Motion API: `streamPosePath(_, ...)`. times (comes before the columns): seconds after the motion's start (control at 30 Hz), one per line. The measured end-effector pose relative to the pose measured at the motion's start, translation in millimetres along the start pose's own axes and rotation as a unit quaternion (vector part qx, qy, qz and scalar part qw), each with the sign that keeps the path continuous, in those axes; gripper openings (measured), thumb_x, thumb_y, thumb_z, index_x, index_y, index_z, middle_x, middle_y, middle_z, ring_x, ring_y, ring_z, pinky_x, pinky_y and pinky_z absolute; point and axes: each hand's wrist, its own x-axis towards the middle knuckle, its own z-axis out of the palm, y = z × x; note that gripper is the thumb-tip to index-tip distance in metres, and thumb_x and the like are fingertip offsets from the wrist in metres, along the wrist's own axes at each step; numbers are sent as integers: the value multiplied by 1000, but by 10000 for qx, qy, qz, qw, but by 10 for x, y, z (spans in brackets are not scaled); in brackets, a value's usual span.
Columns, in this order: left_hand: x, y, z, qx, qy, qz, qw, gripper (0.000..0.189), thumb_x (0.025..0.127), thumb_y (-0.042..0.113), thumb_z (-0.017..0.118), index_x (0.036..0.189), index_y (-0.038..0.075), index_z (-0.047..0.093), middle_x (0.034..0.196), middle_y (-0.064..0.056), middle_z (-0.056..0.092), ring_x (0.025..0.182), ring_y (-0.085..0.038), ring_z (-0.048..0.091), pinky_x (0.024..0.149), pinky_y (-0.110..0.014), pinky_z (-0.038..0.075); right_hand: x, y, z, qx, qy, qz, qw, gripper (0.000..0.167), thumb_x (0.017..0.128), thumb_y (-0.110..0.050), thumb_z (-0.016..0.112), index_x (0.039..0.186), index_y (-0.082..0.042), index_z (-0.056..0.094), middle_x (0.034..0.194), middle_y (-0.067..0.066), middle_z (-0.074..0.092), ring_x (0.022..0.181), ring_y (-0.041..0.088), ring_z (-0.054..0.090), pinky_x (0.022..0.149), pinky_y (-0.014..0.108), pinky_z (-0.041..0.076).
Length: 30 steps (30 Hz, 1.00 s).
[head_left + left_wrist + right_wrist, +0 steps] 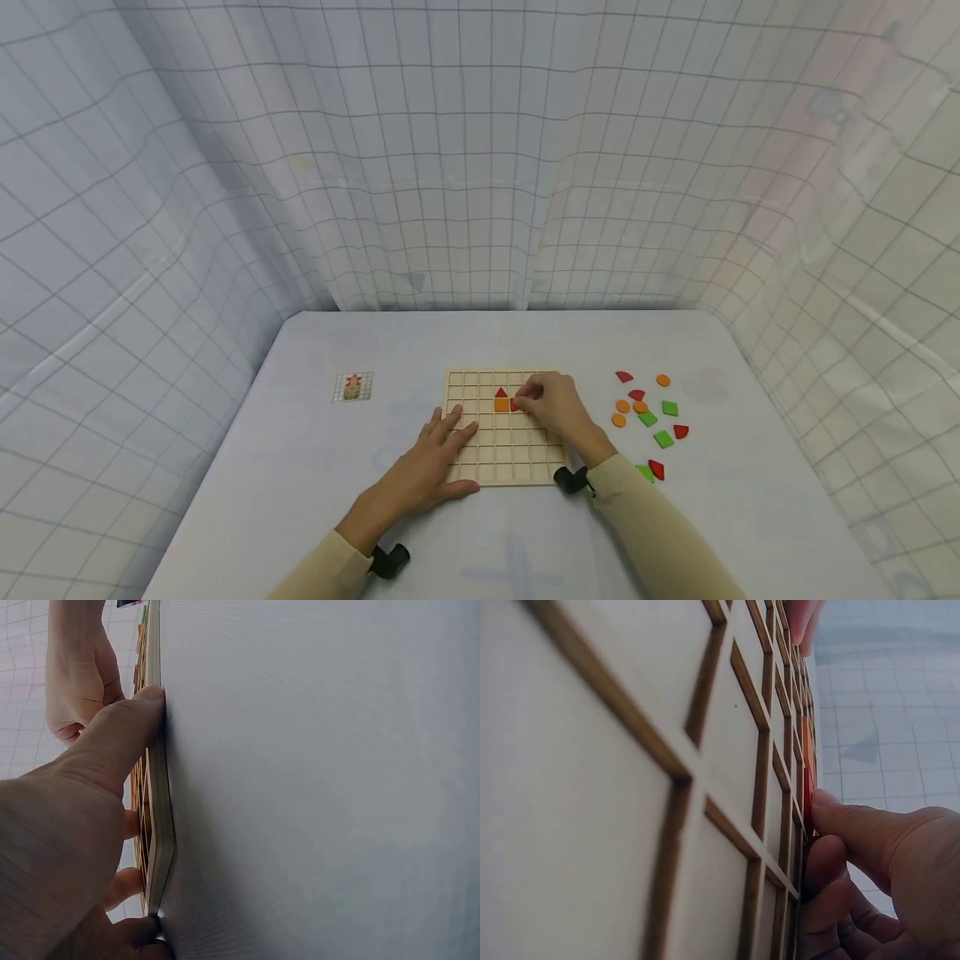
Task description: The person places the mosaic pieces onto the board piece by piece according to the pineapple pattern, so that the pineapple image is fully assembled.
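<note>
A pale wooden grid board [510, 472] lies flat, with an orange square piece [501, 405] in one cell and a red triangle piece [501, 392] in the cell above it. My right hand [557, 408] is over the board's upper right, thumb and fingertips pinching a red piece [808, 799] in the cell right of the orange square; the fingers hide most of its shape. Across the board's left side rests my left hand [423, 467], fingers spread over the cells. Its thumb [131, 724] lies against the near edge of the board.
On the right lie several loose pieces: orange circles [663, 380], green squares [663, 439] and red quarter-circle pieces [681, 431]. A small card [341, 388] with a gridded coloured picture lies at the left. Checked curtains [480, 208] surround the white table [300, 500].
</note>
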Motion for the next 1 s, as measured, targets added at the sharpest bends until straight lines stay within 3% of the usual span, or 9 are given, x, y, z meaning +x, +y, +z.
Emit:
streamPosePath(0.53, -11, -18, 26, 17, -19, -89, 10000, 97, 104, 52, 88, 180, 13, 45, 195, -22, 22, 181, -58, 15, 143, -75, 26, -39, 47, -83, -110, 192, 160, 9996, 8, 105, -21, 90, 108, -14, 90, 97, 1, 82, 88, 15, 67, 81, 31, 58)
streamPosePath(0.83, -12, -23, 19, 79, 42, 22, 10000, 97, 103, 51, 89, 180, 11, 46, 194, -25, 23, 180, -59, 17, 143, -74, 27, -1, 346, -310, -43, 591, -126, 9982, 13, 105, -22, 89, 111, -10, 89, 101, 5, 86, 89, 17, 76, 77, 32, 62)
streamPosePath(1.0, -12, -16, 17, 40, 26, -5, 10000, 97, 103, 50, 90, 179, 11, 46, 194, -25, 23, 180, -58, 17, 144, -73, 26, -31, 347, -500, -327, 573, 412, 9970, 18, 107, -18, 87, 121, -7, 88, 113, 11, 86, 98, 25, 79, 79, 31, 62)
